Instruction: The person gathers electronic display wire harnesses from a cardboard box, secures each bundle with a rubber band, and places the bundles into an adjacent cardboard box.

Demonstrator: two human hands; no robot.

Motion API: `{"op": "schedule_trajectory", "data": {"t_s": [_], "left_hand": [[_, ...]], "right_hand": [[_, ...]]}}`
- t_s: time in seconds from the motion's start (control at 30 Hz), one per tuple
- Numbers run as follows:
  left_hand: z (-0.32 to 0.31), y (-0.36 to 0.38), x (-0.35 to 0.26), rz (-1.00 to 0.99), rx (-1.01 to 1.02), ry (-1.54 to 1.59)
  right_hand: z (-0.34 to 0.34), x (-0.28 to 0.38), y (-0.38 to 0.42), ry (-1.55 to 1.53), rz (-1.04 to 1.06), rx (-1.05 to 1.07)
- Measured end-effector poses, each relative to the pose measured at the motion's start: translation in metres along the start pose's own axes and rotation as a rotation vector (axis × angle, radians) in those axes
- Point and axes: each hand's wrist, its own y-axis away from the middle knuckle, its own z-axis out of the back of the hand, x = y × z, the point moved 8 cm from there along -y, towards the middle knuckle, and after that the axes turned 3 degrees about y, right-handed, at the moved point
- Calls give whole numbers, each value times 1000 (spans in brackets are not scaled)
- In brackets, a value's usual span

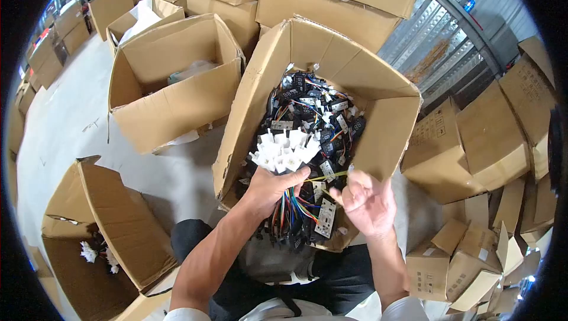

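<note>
Clenching wire bundle in my left hand, frame centre; my right hand, right of centre, grasping yellow band, boards below.

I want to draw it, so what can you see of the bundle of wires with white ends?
The bundle of wires is squeezed in the left hand, over the big open cardboard box. White connectors, plastic by their look, crowd at its top in a bumpy clump. Below the hand, thin wires in blue, green, red and orange hang toward black parts. A thin yellow strand runs from beside it toward the right hand; blur hides whether the fingers grip it.
</note>
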Motion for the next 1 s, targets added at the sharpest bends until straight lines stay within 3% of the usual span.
{"op": "schedule_trajectory", "data": {"t_s": [0.1,0.2,0.23,0.3,0.37,0.5,0.57,0.63,0.7,0.73,0.77,0.83,0.9,0.97,1.0], "left_hand": [[-1,1,-4,-34,19,-6],[-12,10,-15,-158,114,-161],[-12,14,-17,-111,90,-337],[-30,34,-35,-969,205,-1222],[-20,35,-31,-540,191,-743],[-26,41,-41,-539,340,-613],[-37,44,-40,-635,457,-1028],[-44,43,-22,-636,373,-1397],[-26,32,14,-456,334,-1689],[-22,31,15,-421,325,-1715],[-21,29,12,-420,311,-1716],[-3,20,4,-219,141,-1631],[13,14,-15,-229,-118,-1387],[24,9,-35,-355,-171,-1098],[32,7,-37,-285,-195,-971]], "right_hand": [[2,-12,-4,-192,-139,-120],[3,-24,-4,-283,-214,-155],[-2,-24,-4,-307,-213,-126],[-1,-14,-4,-314,-207,-126],[0,-12,-1,-327,-204,-132],[2,-20,4,-289,-291,-128],[-3,-3,4,-195,-241,-22],[-9,4,7,-186,-219,38],[-22,-6,11,449,-358,241],[-38,-11,11,601,-387,360],[-45,-23,22,654,-546,359],[-53,-40,29,925,-593,505],[-59,-44,27,1000,-589,481],[-51,-37,19,1278,-484,364],[-52,-33,13,1351,-366,270]]}}
